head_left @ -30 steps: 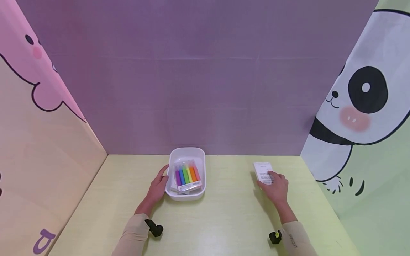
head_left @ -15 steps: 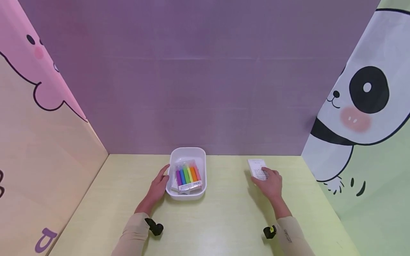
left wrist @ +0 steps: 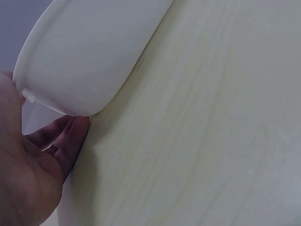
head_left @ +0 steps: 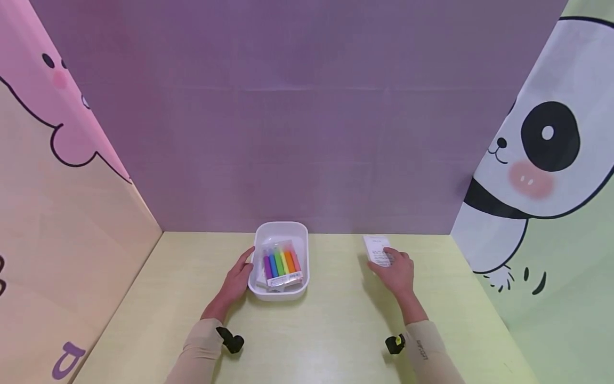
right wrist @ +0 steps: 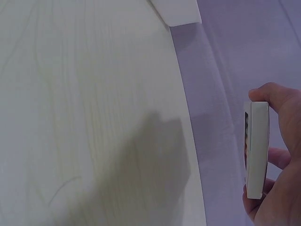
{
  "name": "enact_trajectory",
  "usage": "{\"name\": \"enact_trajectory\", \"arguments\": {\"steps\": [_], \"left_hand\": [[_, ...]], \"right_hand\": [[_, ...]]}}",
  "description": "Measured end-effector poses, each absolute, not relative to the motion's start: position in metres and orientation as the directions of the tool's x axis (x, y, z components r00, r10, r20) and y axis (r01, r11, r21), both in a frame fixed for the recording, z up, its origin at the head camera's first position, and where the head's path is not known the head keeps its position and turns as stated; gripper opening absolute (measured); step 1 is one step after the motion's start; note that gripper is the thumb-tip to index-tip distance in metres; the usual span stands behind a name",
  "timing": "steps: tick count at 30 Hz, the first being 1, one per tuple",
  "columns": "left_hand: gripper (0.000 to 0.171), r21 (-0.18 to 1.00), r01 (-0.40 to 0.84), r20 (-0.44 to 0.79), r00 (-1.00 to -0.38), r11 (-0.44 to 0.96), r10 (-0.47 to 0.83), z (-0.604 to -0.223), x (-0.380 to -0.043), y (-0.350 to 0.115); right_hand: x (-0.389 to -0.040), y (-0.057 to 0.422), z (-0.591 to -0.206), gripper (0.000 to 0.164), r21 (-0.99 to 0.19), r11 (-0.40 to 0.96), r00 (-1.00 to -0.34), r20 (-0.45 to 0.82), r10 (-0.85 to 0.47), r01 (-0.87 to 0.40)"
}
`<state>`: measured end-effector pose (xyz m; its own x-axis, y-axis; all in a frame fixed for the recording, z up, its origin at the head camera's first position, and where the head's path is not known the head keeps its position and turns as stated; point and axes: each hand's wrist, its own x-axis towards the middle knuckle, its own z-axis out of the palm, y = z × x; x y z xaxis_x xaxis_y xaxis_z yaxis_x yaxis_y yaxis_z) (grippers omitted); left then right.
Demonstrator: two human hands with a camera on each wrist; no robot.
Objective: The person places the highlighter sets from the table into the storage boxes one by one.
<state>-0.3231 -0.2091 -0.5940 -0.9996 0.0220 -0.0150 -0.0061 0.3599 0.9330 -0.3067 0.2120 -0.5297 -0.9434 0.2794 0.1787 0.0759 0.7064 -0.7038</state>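
A white plastic basket (head_left: 283, 230) stands at the back of the table, left of centre. In it lies a clear pack of coloured pens (head_left: 282, 262) in purple, blue, green, yellow, orange and pink. My left hand (head_left: 236, 280) holds the basket's left side, its thumb at the rim and its fingers low on the wall in the left wrist view. My right hand (head_left: 397, 272) grips a small flat white box (head_left: 376, 247) with printed text, between thumb and fingers. The box is held above the table, and its narrow side (right wrist: 258, 150) faces the right wrist camera.
The pale wooden table (head_left: 316, 341) meets a purple cloth backdrop (head_left: 307, 117) at its back edge. Side panels stand left and right, one with a pink cartoon figure (head_left: 29, 80), the other with a panda (head_left: 542, 181). Beneath the pens, something pale (head_left: 261, 280) shows partly.
My right hand has carried the white box leftward and slightly back, nearer the basket. The left hand and the basket have stayed in place.
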Motion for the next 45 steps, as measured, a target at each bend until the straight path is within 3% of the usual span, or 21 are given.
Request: {"name": "enact_trajectory", "arguments": {"steps": [45], "left_hand": [[0.048,0.938,-0.02,-0.027,-1.0,0.347,0.013,-0.591,-0.321,-0.207]], "right_hand": [[-0.317,0.143,-0.505,0.068,-0.723,0.691,-0.948,0.234,0.216,-0.021]]}}
